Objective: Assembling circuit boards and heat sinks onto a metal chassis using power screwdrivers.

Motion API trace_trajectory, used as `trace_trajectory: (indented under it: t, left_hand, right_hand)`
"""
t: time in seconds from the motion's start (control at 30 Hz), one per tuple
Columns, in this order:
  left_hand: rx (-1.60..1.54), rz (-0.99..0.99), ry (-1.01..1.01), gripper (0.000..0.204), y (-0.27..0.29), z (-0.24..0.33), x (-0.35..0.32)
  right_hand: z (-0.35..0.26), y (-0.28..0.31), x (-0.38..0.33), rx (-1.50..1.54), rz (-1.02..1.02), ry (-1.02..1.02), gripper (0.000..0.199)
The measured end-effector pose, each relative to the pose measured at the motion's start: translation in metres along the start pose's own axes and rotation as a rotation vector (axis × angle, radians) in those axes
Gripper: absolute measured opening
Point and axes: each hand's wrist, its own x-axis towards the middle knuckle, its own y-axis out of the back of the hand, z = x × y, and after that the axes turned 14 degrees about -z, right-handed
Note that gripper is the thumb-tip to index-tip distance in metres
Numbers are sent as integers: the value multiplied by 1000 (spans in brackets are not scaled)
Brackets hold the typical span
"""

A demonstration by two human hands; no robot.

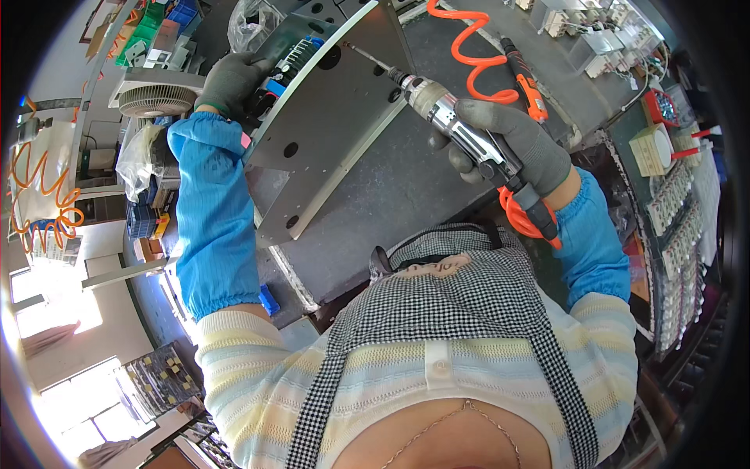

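Observation:
My right hand, in a grey glove, is closed around a silver and black air drill. A long thin bit sticks out of its chuck toward a grey sheet-metal panel with round holes; whether the tip touches the panel I cannot tell. The panel stands tilted on the workbench. On its left side is an electrical part with a blue and black body and a row of terminals. My gloved left hand is closed at this part, its fingertips partly hidden.
An orange coiled air hose and an orange and black power tool lie across the bench. White switch-like parts sit at the far right. A fan stands left, and a red box lies right.

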Motion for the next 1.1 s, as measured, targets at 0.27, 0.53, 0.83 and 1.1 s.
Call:
trace_trajectory:
  t: [0.27, 0.53, 0.83, 1.1]
  left_hand:
    - [-132, -17, -14, 38, -10, 18, -16]
    - [-23, -35, -11, 38, -6, 10, -8]
    - [-98, -117, -72, 35, 1, -13, -2]
    - [-39, -104, -28, 35, -2, 12, -11]
  right_hand:
    - [1, -3, -3, 3, 28, -8, 43]
    - [2, -3, -4, 8, 4, -8, 45]
    - [1, -5, -2, -5, 7, 10, 46]
    - [1, 1, -4, 59, -17, 18, 45]
